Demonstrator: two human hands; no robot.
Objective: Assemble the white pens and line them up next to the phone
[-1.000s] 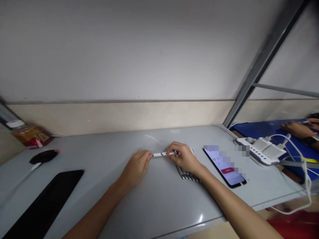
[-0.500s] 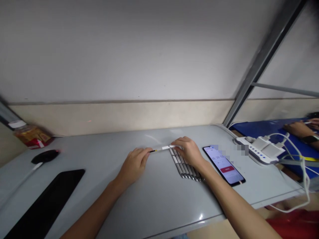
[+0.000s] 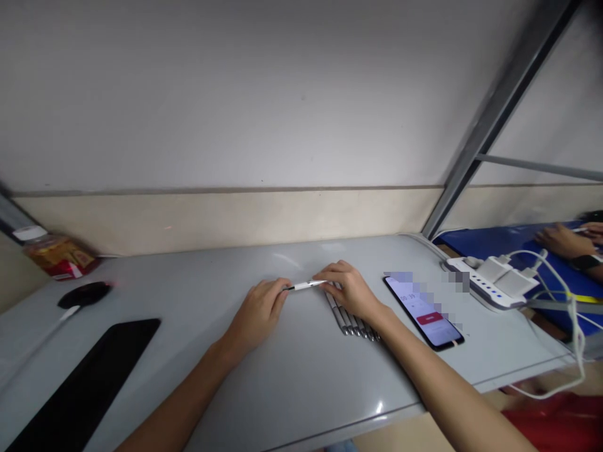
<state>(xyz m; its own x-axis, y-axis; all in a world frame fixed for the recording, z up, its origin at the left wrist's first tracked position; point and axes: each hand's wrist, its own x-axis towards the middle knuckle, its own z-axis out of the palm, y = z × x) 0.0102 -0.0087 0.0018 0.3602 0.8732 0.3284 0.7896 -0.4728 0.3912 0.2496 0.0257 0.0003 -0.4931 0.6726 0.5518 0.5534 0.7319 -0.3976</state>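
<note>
My left hand [image 3: 257, 314] and my right hand [image 3: 351, 290] hold one thin white pen [image 3: 306, 286] between them, just above the grey table [image 3: 282, 376]. The left fingers pinch its dark left end. The right fingers pinch its right end. A row of several silver pens [image 3: 351, 320] lies side by side on the table under my right hand, partly hidden by it.
A lit phone [image 3: 426, 314] lies right of the pens. A white power strip [image 3: 490, 282] with plugs and cables sits at the table's right end. A black pad [image 3: 85, 383], a black mouse [image 3: 83, 294] and a jar [image 3: 56, 254] are at the left. Another person's hands [image 3: 565, 238] rest at far right.
The pen's dark inner part, drawn out to the left half a second ago, is now mostly back inside the white body. My hands have closed toward each other.
</note>
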